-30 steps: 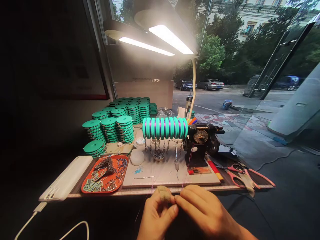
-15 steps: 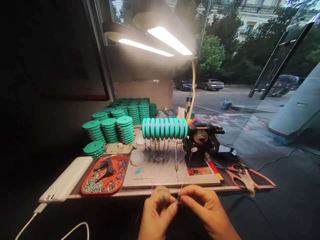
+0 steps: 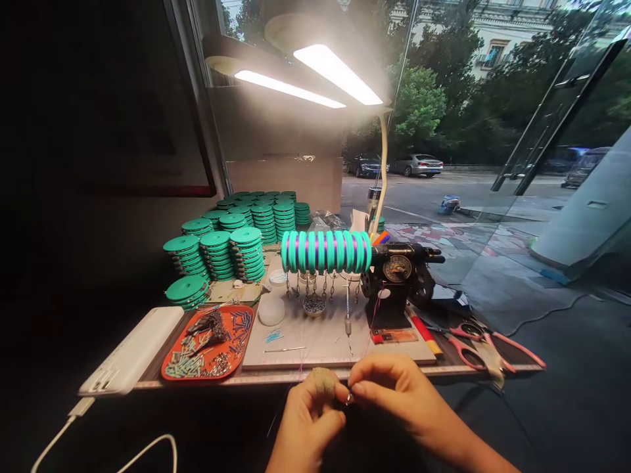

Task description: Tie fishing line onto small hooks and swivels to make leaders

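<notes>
One long bench (image 3: 256,380) carries tall stacks of green discs (image 3: 245,263) at its left rear. A black geared machine (image 3: 397,269) stands right of centre, with a row of turquoise discs (image 3: 325,253) extending from its left side. An orange tray (image 3: 166,373) of small parts sits front left. The left hand (image 3: 311,417) and right hand (image 3: 394,387) meet before the front edge, fingers curled; a tiny shiny piece (image 3: 350,398) is at their fingertips, though I cannot tell which hand grips it.

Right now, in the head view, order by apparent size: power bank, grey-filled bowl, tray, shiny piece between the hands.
Largest to smallest:
Tray
Power bank
Grey-filled bowl
Shiny piece, perhaps partly hidden
</notes>
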Motion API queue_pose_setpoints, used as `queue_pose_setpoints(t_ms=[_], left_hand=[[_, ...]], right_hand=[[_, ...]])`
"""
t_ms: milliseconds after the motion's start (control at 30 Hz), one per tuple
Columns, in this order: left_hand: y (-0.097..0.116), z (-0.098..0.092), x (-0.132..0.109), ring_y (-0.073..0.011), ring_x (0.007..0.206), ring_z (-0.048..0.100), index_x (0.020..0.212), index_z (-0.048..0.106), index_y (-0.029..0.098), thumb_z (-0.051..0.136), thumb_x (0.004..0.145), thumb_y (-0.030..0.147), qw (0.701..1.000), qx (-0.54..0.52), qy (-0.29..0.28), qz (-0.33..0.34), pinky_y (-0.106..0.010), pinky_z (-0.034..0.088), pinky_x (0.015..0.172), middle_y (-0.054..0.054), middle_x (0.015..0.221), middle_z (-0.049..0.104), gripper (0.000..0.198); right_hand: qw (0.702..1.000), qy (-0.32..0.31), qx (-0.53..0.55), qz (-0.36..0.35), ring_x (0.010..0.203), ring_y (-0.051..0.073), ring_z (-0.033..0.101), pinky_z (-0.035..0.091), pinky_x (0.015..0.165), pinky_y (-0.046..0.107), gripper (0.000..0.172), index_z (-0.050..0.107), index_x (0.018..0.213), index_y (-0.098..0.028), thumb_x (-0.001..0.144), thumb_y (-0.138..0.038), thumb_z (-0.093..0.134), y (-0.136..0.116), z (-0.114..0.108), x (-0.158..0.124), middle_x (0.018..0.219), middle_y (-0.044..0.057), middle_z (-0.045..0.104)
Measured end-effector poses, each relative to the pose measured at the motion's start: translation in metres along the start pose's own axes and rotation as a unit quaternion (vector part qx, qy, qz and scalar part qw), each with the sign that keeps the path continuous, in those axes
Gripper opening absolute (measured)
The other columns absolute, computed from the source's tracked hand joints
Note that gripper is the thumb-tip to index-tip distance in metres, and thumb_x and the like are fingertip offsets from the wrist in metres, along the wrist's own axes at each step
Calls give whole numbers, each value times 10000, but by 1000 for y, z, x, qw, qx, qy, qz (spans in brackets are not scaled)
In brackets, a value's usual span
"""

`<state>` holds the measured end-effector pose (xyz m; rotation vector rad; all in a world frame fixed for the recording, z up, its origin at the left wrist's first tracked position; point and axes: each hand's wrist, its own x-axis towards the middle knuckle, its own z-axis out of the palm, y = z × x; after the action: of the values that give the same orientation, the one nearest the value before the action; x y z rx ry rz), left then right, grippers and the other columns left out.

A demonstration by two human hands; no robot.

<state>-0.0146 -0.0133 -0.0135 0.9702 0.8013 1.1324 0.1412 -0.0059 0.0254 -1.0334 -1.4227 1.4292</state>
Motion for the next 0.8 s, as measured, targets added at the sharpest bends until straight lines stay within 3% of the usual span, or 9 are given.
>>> queue_pose_setpoints(t_ms=[233,500,667,800], left_hand=[[-5,1,2,-76,503,300,629,620,154,668,529,199,1000,5,16,2,-219,274,503,27,623,460,120],[2,2,1,-70,481,294,627,611,146,651,544,176,1000,11,-9,-24,-208,244,475,44,557,436,97],[9,3,0,-84,500,368,626,622,149,656,522,135,998,-30,-22,-40,-216,287,522,46,528,457,110],[7,2,0,-69,443,336,633,616,153,710,514,162,996,-43,-19,-71,-219,278,499,69,471,418,152]], right_hand=[[994,-34,-89,-44,671,146,597,430,650,240,106,696,703,-175,728,-223,605,-15,1,1,673,0,673],[964,-83,-238,-85,638,142,633,439,614,211,196,713,709,-171,700,-42,565,-29,1,6,665,0,697],[965,-80,-236,-83,650,146,640,450,618,211,184,710,711,-169,709,-51,569,-29,1,7,669,1,699],[966,-78,-232,-86,644,146,638,453,622,220,189,707,704,-184,711,-62,562,-28,1,7,660,-9,696]])
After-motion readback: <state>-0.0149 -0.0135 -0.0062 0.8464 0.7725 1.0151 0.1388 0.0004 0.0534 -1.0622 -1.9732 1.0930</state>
